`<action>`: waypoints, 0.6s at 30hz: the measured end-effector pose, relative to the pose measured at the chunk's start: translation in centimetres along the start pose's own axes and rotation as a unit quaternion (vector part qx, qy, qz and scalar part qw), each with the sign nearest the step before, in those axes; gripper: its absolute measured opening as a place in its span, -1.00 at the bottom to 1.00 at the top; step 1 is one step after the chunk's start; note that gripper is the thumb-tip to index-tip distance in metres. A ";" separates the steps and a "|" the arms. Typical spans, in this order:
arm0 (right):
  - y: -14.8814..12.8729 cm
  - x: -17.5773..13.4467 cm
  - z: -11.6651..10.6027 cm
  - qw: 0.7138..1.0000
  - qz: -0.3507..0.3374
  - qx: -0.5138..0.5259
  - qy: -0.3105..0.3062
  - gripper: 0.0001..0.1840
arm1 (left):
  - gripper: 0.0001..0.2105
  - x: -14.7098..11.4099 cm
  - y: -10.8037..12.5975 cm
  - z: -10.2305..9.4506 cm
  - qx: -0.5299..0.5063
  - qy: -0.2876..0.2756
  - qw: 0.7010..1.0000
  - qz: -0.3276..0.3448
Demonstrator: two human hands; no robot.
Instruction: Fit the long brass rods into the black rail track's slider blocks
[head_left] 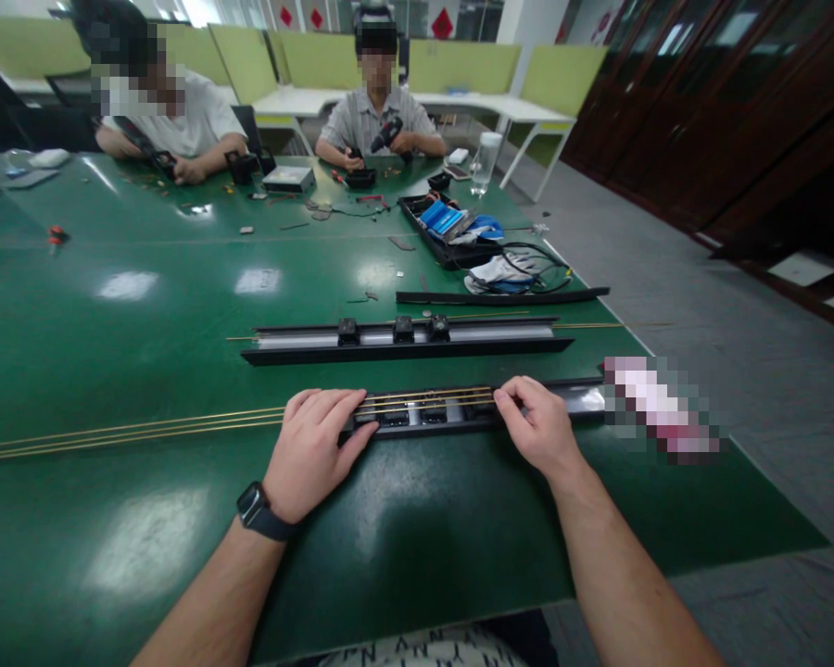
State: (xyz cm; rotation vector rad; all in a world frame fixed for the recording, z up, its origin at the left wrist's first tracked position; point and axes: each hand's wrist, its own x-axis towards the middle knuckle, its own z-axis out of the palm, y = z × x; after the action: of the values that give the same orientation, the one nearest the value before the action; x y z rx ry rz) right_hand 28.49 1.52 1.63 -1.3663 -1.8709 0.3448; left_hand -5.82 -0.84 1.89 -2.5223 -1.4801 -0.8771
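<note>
Several thin brass rods (201, 426) run from the left table edge, under my left hand, and along a black channel-shaped rail (584, 401). My left hand (320, 445), with a dark watch on its wrist, closes over the rods and the rail's left end; its thumb lies at the near edge. Farther right, my right hand (538, 421) pinches the rods' right ends above the rail, its other fingers curled. Between the hands, small black blocks (433, 415) sit inside the rail under the rods. What my left palm covers is hidden.
Behind lies a second black rail (410, 350) with black blocks and brass rods. A black strip (500, 296), gloves with a cable (507, 273) and a black tray (451, 245) lie beyond. Two people sit across the green table (181, 519); one holds a drill (387, 134).
</note>
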 end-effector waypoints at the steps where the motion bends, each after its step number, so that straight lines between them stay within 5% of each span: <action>1: 0.0 0.0 0.0 1.000 0.001 0.002 0.000 -0.66 | -0.67 0.0 0.0 0.0 -0.001 0.000 1.000 -0.002; 18: 0.4 0.0 0.1 1.000 -0.005 0.001 0.006 -0.67 | -0.66 -0.1 -0.1 0.1 -0.001 -0.007 1.000 0.000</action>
State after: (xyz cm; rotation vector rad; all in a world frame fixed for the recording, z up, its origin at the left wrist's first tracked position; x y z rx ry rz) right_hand 28.71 1.72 1.31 -1.3545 -1.8667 0.3310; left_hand -5.85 -0.80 1.75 -2.5344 -1.4847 -0.8630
